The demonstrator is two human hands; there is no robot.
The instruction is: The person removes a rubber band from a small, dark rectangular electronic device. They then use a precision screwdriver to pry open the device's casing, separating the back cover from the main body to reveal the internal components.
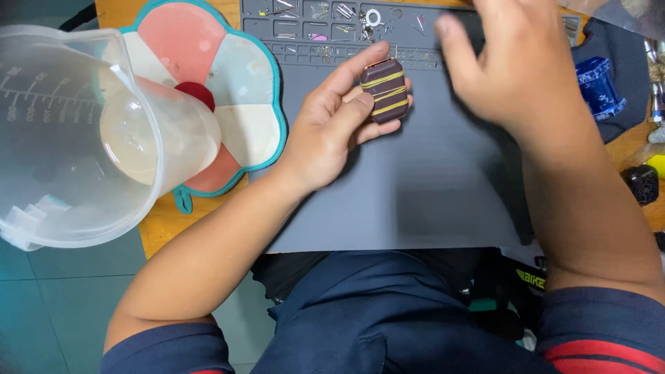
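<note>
Two hands over the grey mat (415, 187): left hand (332, 128) pinches a small dark yellow-striped case (385, 90) at upper centre; right hand (516, 66) open, empty, hovering. Best gripped by edges, steady.

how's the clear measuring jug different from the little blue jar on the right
The clear measuring jug is large, see-through and colourless, with a scale on its wall; the small blue jar is deep blue and far smaller in the picture. The jug sits at the left edge, away from both hands; the jar sits beside the right hand. Both look like plastic containers.
</note>
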